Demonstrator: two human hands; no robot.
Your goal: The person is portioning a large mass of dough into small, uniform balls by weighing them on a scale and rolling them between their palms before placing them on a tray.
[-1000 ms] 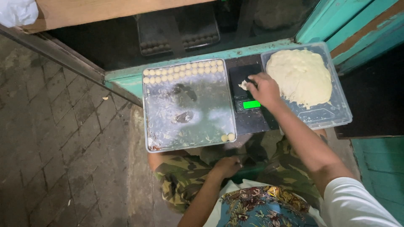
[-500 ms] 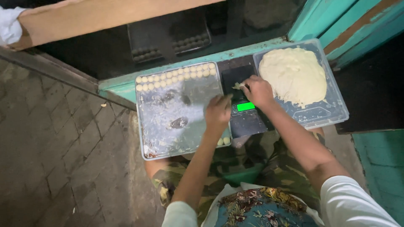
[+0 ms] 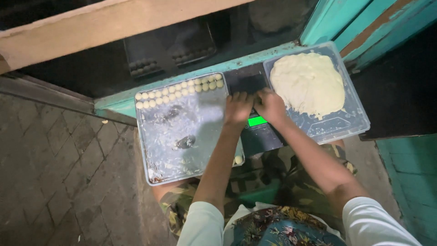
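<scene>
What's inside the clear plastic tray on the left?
The clear plastic tray holds two rows of small pale dough balls along its far edge, plus one ball at the near right corner. The left hand covers part of its right edge.

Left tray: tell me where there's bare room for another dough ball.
The left tray is bare below its two rows of dough balls, down to its near rim. Crowded: both hands meet over the scale; the dough mass fills the right tray.

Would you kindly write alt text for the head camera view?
Seen from above, a person's left hand and right hand meet over a black scale, between a metal tray of small dough balls and a clear tub of dough.
</scene>
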